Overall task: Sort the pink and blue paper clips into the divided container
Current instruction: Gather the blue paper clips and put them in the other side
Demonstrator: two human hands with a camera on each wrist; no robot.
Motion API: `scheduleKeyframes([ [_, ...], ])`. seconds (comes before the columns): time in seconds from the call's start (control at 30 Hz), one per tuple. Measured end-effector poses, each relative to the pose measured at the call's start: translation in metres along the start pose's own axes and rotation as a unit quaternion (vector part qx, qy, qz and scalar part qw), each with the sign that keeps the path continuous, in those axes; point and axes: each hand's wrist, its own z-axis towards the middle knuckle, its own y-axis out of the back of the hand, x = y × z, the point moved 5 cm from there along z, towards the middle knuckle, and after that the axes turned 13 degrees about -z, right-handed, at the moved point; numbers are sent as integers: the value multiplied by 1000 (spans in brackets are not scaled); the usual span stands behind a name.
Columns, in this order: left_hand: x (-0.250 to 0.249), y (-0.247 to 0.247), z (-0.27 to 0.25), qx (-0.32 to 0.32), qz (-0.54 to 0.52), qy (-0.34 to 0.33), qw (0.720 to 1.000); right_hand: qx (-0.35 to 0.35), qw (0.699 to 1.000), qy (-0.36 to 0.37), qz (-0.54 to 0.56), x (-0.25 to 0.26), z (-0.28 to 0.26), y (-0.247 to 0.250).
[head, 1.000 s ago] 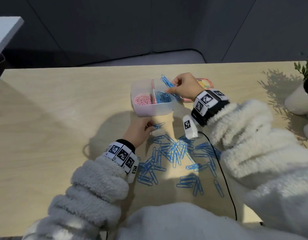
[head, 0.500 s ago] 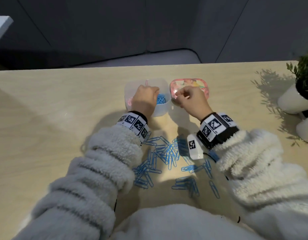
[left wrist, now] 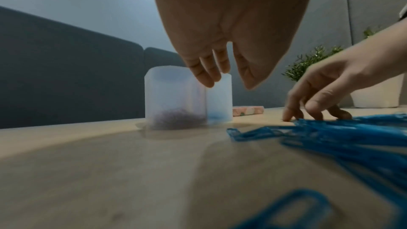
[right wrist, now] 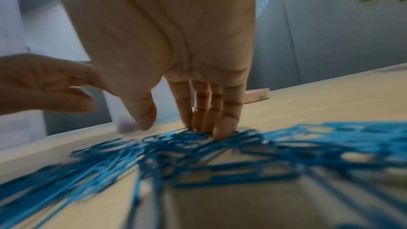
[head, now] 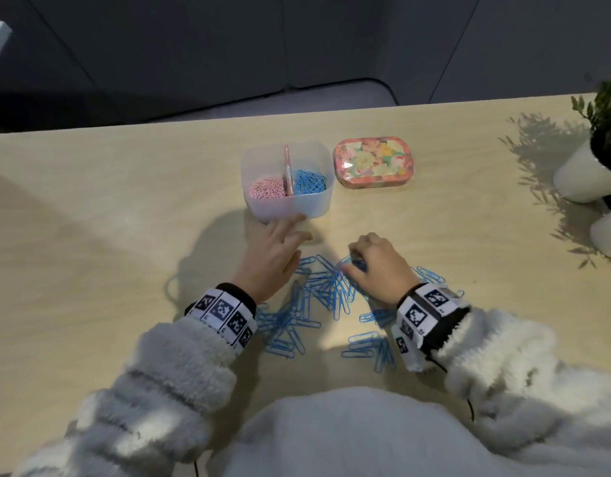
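dozens of loose blue paper clips lie scattered on the wooden table, near the divided container, which holds pink clips left of its divider and blue ones right. right hand presses straight, close-set fingers into the pile; left hand hovers beside it, fingers relaxed and apart. a floral tin sits just right of the container.

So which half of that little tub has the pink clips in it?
The left half of the tub: the pink clips lie there, left of the divider. The right half holds blue clips.
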Motion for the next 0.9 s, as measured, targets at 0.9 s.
scheduleKeyframes([
  [0.9, -2, -32, -13, 138, 2, 152, 979, 2, 991, 111, -74, 48, 7, 5],
])
